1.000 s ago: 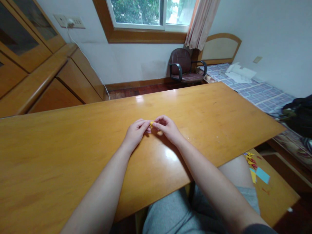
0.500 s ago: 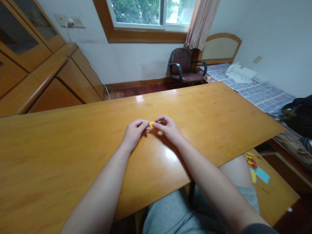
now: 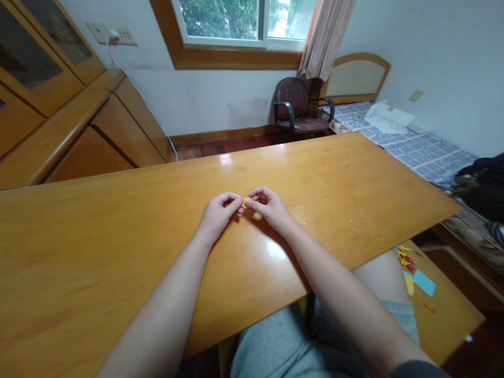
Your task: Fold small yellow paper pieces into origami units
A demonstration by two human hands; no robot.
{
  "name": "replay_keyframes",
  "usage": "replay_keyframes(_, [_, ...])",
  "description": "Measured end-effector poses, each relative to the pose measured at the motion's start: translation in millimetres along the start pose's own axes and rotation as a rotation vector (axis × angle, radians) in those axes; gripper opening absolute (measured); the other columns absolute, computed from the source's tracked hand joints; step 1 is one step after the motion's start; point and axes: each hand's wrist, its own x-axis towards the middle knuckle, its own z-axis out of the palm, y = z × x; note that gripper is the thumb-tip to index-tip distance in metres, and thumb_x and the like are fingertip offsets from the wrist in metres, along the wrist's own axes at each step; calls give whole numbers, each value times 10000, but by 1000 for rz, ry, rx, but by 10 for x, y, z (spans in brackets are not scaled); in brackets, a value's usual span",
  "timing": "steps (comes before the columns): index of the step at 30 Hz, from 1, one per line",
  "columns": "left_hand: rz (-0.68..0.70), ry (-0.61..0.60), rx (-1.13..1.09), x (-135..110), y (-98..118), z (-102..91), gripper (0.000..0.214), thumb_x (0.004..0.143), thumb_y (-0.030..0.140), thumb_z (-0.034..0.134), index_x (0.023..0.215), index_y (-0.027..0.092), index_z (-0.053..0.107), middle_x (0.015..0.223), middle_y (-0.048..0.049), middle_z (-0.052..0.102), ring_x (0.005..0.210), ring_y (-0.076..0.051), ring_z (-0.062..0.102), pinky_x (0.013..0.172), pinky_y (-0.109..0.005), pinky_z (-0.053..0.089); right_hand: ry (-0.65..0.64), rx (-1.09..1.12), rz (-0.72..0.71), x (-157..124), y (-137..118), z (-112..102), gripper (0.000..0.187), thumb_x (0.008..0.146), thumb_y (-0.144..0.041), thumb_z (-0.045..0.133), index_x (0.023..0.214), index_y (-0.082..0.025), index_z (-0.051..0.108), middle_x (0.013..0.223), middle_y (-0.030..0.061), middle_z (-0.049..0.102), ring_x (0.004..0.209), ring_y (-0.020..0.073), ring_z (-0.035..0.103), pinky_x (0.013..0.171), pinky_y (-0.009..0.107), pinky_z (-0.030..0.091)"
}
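Note:
A small folded piece of yellow paper (image 3: 246, 202) is pinched between my two hands just above the table. My left hand (image 3: 221, 211) is closed on its left side, thumb on top. From the right, my right hand (image 3: 271, 206) grips it between thumb and fingers. The fingertips nearly meet and cover most of the paper, so its exact shape is hidden. Both forearms reach in over the near edge of the wooden table (image 3: 118, 252).
On a lower wooden surface (image 3: 452, 315) at my right lie several yellow and red folded paper pieces (image 3: 405, 259) and a light blue paper sheet (image 3: 424, 283). Beyond the table stand a brown armchair (image 3: 293, 102) and a bed (image 3: 425, 149). A cabinet (image 3: 79, 136) is at the left.
My left fingertips have shifted slightly right, closer to my right ones. Less of the yellow paper shows between them.

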Motion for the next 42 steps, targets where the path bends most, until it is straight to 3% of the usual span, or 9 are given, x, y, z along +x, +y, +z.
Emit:
replay_keyframes(6, [23, 49, -72, 39, -69, -27, 287, 740, 426, 764, 804, 157, 685, 664, -12, 679, 605, -134, 624, 572, -236, 502, 59, -19, -48, -4, -25, -33, 277, 798, -446, 682, 902, -194, 636, 839, -3, 654, 779, 132, 595, 741, 269, 472])
replay_keyframes(14, [-4, 36, -153, 31, -49, -13, 295, 729, 417, 779, 838, 159, 686, 702, -15, 693, 654, -141, 658, 654, -257, 542, 11, 9, 22, -32, -75, -9, 311, 698, -413, 774, 858, -189, 629, 757, -22, 630, 675, 109, 552, 664, 249, 441])
replay_keyframes(24, [-35, -81, -142, 16, -60, -17, 317, 741, 442, 774, 820, 146, 696, 704, -36, 693, 634, -141, 637, 598, -248, 516, -3, 73, 69, -47, -113, -25, 321, 674, -432, 790, 789, -184, 623, 703, -23, 638, 658, 112, 565, 668, 257, 451])
replay_keyframes(42, [-55, -25, -193, -20, 18, 20, 312, 689, 420, 807, 786, 145, 697, 688, -32, 697, 624, -137, 632, 603, -249, 510, -16, 123, 59, -51, -128, -20, 279, 713, -418, 772, 809, -176, 671, 717, -8, 680, 685, 123, 600, 715, 273, 474])
